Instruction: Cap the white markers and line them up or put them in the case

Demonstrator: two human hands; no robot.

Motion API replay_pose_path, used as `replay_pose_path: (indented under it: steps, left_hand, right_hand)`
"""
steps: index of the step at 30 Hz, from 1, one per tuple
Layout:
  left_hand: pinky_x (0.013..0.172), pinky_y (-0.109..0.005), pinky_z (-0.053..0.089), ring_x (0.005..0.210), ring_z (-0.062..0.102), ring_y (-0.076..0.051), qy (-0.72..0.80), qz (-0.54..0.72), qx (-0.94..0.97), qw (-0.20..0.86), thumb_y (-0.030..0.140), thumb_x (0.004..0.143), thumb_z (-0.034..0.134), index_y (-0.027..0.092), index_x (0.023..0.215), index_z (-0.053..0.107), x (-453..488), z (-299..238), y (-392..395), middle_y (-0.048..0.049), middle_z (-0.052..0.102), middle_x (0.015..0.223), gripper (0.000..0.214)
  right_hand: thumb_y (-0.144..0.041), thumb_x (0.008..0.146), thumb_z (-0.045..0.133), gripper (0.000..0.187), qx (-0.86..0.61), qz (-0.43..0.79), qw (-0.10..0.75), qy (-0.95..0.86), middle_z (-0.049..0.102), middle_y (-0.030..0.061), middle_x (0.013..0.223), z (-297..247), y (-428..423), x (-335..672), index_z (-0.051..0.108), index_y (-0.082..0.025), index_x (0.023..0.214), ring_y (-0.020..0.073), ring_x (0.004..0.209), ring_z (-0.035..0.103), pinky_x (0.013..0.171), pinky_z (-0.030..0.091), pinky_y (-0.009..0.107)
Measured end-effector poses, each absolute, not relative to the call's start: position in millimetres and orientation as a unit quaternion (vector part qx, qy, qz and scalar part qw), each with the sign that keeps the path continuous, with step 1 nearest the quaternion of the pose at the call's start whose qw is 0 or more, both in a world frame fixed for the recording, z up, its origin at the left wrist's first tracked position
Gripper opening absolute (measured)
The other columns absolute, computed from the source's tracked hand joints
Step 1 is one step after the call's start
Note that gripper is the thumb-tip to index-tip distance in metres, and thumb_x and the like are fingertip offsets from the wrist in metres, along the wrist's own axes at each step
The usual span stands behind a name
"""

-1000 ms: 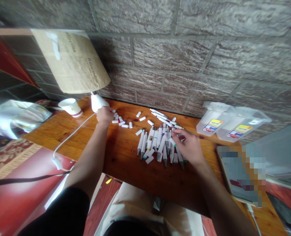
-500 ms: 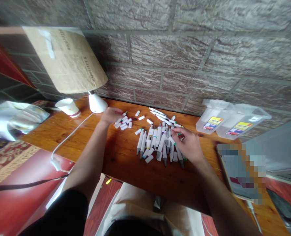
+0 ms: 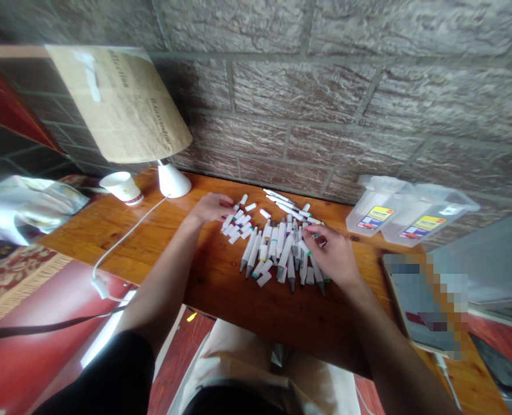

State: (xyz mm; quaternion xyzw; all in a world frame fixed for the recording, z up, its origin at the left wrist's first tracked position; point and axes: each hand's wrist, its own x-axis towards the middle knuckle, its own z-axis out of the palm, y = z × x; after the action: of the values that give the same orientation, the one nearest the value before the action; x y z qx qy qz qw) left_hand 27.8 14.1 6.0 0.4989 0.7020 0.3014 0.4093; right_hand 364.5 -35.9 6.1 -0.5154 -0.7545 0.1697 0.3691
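Our left forearm point(image 3: 165, 282) stretches forward over the wooden table point(image 3: 221, 282), its hand point(image 3: 211, 208) low, fingers pointing right, beside the clustered white marker caps point(image 3: 237, 227). These lie just left of the heaped markers point(image 3: 284, 251). Our right hand point(image 3: 332, 253) angles inward over the heap's right edge, fingers curled. We cannot tell whether either hand grasps anything.

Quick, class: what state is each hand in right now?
Left hand: loosely open, beside the caps.
Right hand: curled by the markers; whether it holds one cannot be told.
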Motion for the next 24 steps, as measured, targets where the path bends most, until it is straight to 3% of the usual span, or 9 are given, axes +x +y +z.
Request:
replay_pose_path:
  steps: [7, 24]
  left_hand:
    - [0.063, -0.025, 0.062, 0.07, 0.073, -0.018, 0.685, 0.274, 0.539, 0.406, 0.02, 0.074, 0.074, 0.013, 0.105, 0.071, 43.0, 1.4, 13.2, -0.006, 0.076, 0.087, 0.032]
    - [0.056, -0.022, 0.057, 0.068, 0.07, -0.016, 0.663, 0.264, 0.574, 0.402, 0.021, 0.07, 0.076, 0.011, 0.109, 0.07, 62.4, 0.8, 8.0, -0.0058, 0.075, 0.089, 0.04]
  right_hand:
    - [-0.035, 0.09, 0.058, 0.023, -0.52, 0.172, 0.362, -0.754, 0.08, 0.0051, 0.095, 6.4, -36.0, 364.6, 0.076, -0.022, 0.093, 0.0184, 0.068, 0.07, 0.075, 0.057, 0.033]
    - [-0.036, 0.089, 0.059, 0.022, -0.522, 0.171, 0.363, -0.753, 0.08, 0.0046, 0.093, 5.5, -36.0, 364.3, 0.076, -0.023, 0.092, 0.0186, 0.068, 0.07, 0.075, 0.058, 0.033]
